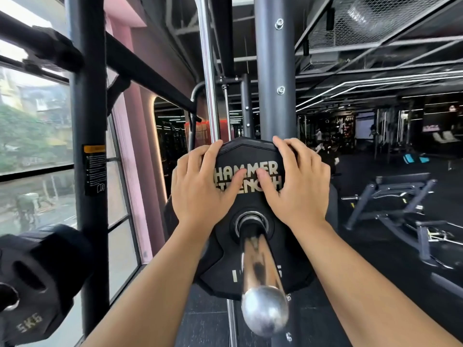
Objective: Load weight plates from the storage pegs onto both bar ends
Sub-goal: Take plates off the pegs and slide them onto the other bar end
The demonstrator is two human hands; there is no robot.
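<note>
A black Hammer Strength weight plate (pixel 250 156) sits threaded on the chrome bar sleeve (pixel 260 271), which points toward me at centre. My left hand (pixel 200 186) grips the plate's upper left edge, fingers over the rim and thumb across the lettering. Opposite it, my right hand (pixel 298 181) holds the upper right edge the same way. The edge of a larger dark plate (pixel 332 204) shows behind it. At the lower left, a black 5 kg plate (pixel 37 279) hangs on a storage peg (pixel 7 296).
A dark rack upright (pixel 87 121) stands at left beside the windows. A chrome guide rod (pixel 209 71) and a grey column (pixel 274 71) rise behind the plate. An adjustable bench (pixel 393 196) sits on the dark floor at right.
</note>
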